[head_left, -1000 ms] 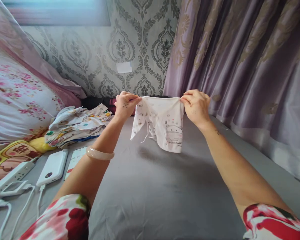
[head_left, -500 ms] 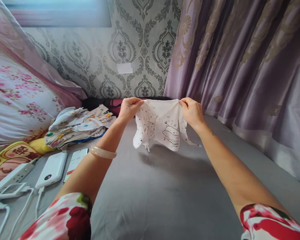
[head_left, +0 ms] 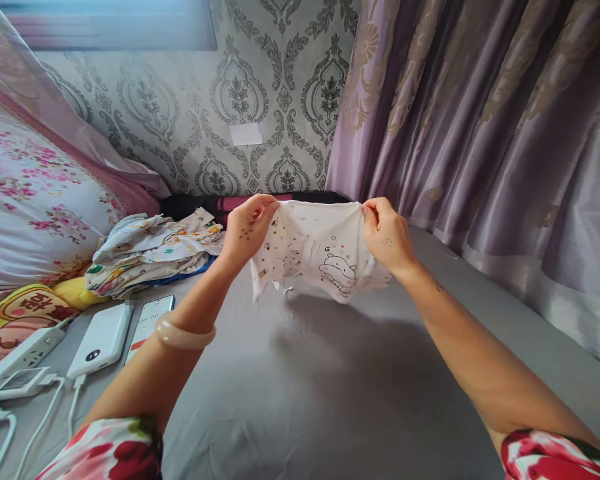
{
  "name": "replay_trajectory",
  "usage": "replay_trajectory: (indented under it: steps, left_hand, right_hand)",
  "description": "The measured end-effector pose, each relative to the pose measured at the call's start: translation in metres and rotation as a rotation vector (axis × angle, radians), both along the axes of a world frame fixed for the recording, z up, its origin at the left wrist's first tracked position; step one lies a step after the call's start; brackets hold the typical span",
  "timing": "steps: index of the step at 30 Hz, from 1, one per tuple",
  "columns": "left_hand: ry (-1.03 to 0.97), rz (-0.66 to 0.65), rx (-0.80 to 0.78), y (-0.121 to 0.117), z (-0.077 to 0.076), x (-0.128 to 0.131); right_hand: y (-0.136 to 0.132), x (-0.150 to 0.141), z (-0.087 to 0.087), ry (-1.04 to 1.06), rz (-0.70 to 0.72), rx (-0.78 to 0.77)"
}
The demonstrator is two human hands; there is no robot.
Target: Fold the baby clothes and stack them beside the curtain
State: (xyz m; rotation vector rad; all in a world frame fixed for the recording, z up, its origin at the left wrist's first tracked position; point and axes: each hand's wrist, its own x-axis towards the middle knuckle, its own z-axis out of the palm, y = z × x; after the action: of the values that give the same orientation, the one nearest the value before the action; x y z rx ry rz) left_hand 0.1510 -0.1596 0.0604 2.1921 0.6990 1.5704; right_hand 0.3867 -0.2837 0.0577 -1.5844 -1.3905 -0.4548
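You are holding up a small white garment above the grey sheet, and its front is showing a line-drawn animal with a capital "G" sitting above it; some small lettering is running beneath the drawing, too fine to read. Over on your left, a phone is lying on the sheet and displaying a row of zeros, the end of which is vanishing behind your pale bangle. A yellow-edged cushion is bearing bold dark writing that is not coming out clearly. A white power bank is lying just beside the phone. Both your arms are reaching forward and angling inward, with your hands hovering at about the same height. Your left hand is pinching one top corner of the garment between thumb and curled fingers, the back of the hand facing you. Your right hand is gripping the opposite top corner the same way, so the upper edge is stretching nearly straight between them while the lower part is hanging loosely. Beyond your left forearm, a pile of printed clothes is resting near the cushion.
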Motion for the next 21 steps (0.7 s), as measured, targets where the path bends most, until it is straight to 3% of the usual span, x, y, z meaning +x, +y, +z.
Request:
replay_trajectory:
  steps: [4,6,8,11,15,18,21]
  left_hand:
    - [0.097,-0.023,-0.039,-0.036,0.026,-0.029]
    - [0.158,-0.048,-0.084,-0.039,0.033,-0.036]
    - [0.246,-0.092,-0.149,-0.029,0.028,-0.038]
    - [0.446,-0.171,-0.263,0.003,-0.007,-0.029]
    - [0.755,-0.166,-0.376,0.040,-0.087,-0.004]
    - [0.900,-0.025,-0.361,0.045,-0.139,0.013]
    - [0.997,0.080,-0.340,0.038,-0.167,0.025]
  right_hand:
    - [-0.035,-0.002,0.021,-0.006,0.057,-0.082]
    - [-0.040,0.004,0.024,0.022,0.110,-0.160]
    - [-0.034,0.015,0.017,0.061,0.162,-0.278]
    - [-0.012,0.031,-0.015,0.097,0.211,-0.537]
    - [0.017,0.034,-0.078,0.047,0.111,-0.823]
    - [0.025,0.025,-0.120,-0.045,-0.001,-0.931]
    - [0.027,0.020,-0.148,-0.150,-0.043,-1.001]
